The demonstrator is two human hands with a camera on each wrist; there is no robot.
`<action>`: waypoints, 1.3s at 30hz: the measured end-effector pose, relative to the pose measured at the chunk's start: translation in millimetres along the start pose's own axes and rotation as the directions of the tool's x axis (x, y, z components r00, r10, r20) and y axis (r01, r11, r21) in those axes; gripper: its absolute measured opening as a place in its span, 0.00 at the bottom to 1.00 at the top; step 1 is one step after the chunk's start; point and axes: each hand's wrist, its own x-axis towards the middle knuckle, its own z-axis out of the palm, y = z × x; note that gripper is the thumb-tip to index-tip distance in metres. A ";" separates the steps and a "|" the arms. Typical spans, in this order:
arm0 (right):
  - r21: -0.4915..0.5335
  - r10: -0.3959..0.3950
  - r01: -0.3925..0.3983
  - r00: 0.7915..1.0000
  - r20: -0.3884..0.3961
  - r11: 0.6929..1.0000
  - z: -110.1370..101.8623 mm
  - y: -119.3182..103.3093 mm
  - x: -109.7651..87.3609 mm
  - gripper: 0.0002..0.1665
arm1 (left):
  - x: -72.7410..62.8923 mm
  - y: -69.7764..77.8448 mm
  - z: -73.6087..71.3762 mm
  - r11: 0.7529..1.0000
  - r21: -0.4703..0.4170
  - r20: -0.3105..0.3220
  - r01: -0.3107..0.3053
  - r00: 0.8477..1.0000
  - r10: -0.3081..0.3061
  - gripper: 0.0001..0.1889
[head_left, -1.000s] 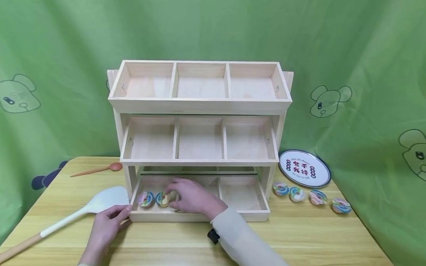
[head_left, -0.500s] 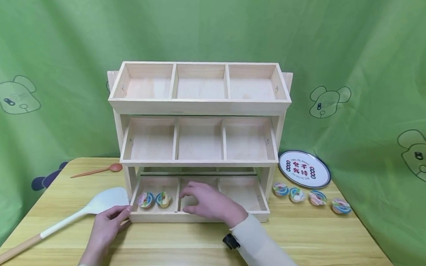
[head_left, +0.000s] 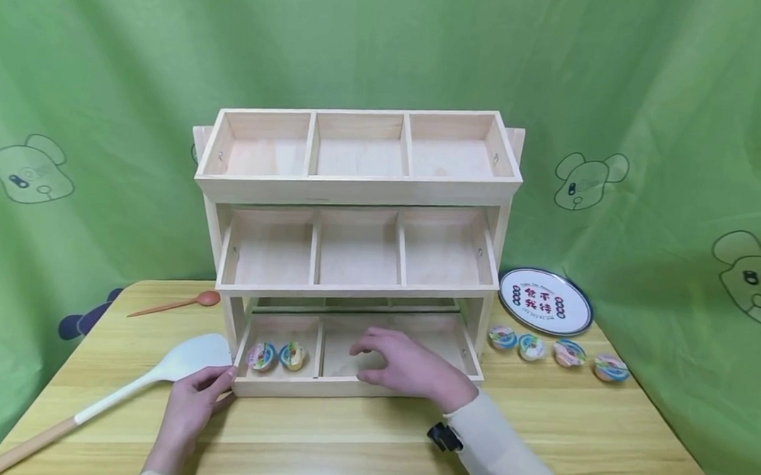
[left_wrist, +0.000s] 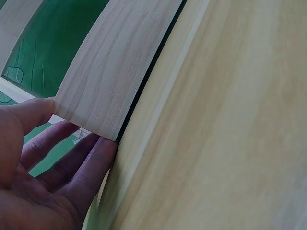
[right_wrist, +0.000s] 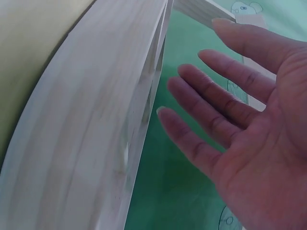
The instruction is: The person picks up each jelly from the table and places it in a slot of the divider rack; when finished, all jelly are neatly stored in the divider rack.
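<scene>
A pale wooden three-tier rack point(head_left: 357, 189) stands on the table, each tier split into compartments. My left hand point(head_left: 189, 408) grips the front left corner of its bottom tray point(head_left: 355, 390); in the left wrist view the thumb lies at the upper corner and the fingers point(left_wrist: 91, 167) at the end below. Two jelly cups, one pinkish point(head_left: 262, 356) and one yellowish point(head_left: 292, 355), sit in that tray's left compartment. Over the middle and right of the tray hovers my right hand point(head_left: 407, 366), holding nothing, its fingers point(right_wrist: 206, 110) spread loosely in the right wrist view.
Several more jelly cups point(head_left: 569, 353) form a row on the table right of the rack, before an oval white plate point(head_left: 546, 301). Leftward lie a white spatula point(head_left: 187, 356) with a wooden handle and a red-brown spoon point(head_left: 208, 299). A green curtain point(head_left: 363, 45) hangs behind.
My right hand has drawn away from the yellowish jelly cup and moved right across the tray. The cup stays in the left compartment. My left hand keeps its place.
</scene>
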 end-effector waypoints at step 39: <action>-0.005 0.142 -0.147 0.966 -0.217 0.989 -33.4 64.0 -94.4 0.21 | 1.1 -2.1 0.2 1.000 -0.015 0.003 -0.021 1.000 0.021 0.19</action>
